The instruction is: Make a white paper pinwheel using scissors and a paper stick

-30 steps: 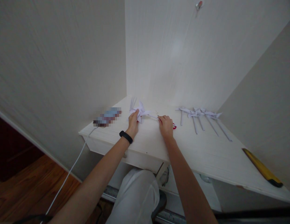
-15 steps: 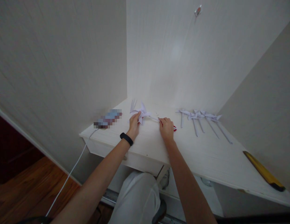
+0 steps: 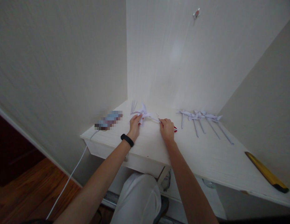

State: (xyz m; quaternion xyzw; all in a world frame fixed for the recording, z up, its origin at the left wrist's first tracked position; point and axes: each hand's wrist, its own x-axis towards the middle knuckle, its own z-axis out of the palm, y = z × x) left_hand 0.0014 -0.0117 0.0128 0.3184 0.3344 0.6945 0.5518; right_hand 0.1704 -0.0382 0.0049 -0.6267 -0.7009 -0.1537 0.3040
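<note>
Fingers of my left hand [image 3: 135,125] pinch the paper pinwheel [image 3: 143,112] at its folded head, while my right hand [image 3: 167,130] closes on its stick, over something red I can't identify. Pinwheel lies on the white desk [image 3: 205,158], with finished pinwheels [image 3: 201,119] well to its right and a yellow tool [image 3: 266,172] beyond those.

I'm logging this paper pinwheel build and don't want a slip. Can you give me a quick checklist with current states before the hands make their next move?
1. Left hand grips the white paper pinwheel: ok.
2. Right hand pinches the pinwheel's stick end: ok, though the exact fingertip contact is too small to see.
3. Red item under the right hand identified: cannot tell.
4. Finished pinwheels lie apart from both hands: ok.
5. Yellow tool away from the hands, near the desk edge: ok.
</note>
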